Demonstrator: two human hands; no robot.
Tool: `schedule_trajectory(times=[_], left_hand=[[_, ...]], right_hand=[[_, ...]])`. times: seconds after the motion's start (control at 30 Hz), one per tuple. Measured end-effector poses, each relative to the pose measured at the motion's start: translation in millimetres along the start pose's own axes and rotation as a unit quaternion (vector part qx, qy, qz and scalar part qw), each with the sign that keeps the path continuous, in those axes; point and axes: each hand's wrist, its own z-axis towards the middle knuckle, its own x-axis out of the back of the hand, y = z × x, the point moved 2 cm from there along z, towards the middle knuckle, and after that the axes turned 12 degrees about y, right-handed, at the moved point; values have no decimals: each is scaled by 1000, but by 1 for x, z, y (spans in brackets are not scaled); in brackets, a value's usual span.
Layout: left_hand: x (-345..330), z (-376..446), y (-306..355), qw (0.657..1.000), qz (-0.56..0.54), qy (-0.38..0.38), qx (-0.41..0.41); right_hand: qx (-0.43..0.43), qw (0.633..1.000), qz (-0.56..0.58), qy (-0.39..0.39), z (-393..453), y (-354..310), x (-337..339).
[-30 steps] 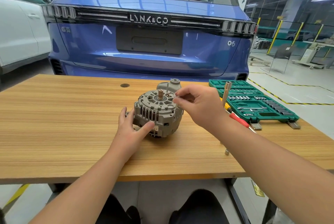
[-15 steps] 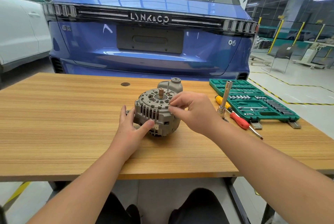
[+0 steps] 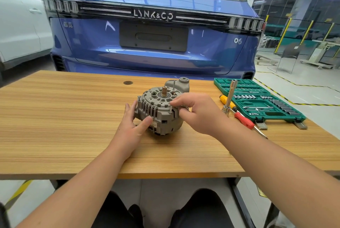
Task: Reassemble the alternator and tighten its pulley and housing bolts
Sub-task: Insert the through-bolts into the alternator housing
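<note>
A grey alternator (image 3: 158,109) sits on the wooden table (image 3: 64,117), its copper-tipped shaft (image 3: 164,91) pointing up and no pulley on it. My left hand (image 3: 132,126) holds the housing's left side, thumb across the vented front. My right hand (image 3: 198,111) pinches a thin housing bolt (image 3: 171,108) at the right rim of the housing with thumb and forefinger. Another long bolt (image 3: 174,85) stands up near the rear mounting ear.
A socket wrench (image 3: 229,97) stands upright to the right of the alternator. Beside it lie a yellow-handled and a red-handled screwdriver (image 3: 243,120) and an open green socket case (image 3: 261,102). A blue car (image 3: 152,30) is parked close behind the table's far edge.
My right hand has moved down from the alternator's top face to its right rim, still pinching the bolt. The left hand stays on the housing.
</note>
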Motion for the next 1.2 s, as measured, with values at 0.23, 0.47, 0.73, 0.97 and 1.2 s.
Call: schedule_trajectory(times=[0.23,0.47,0.73,0.97,1.2], left_hand=[[0,-4,3,999,-3,4,-37],[-8,-13,16,995,63,-42,-61],[-16,-11,12,985,160,-6,-65],[-11,-11,12,992,113,-4,-55],[-7,-12,18,994,87,5,-65]], right_hand=[[17,999,-45,-6,5,-13,-7],[-141,985,33,93,13,42,18],[-276,867,-376,-178,36,143,8],[-226,827,-446,-256,43,174,-16],[-194,819,-481,-244,40,181,-14]])
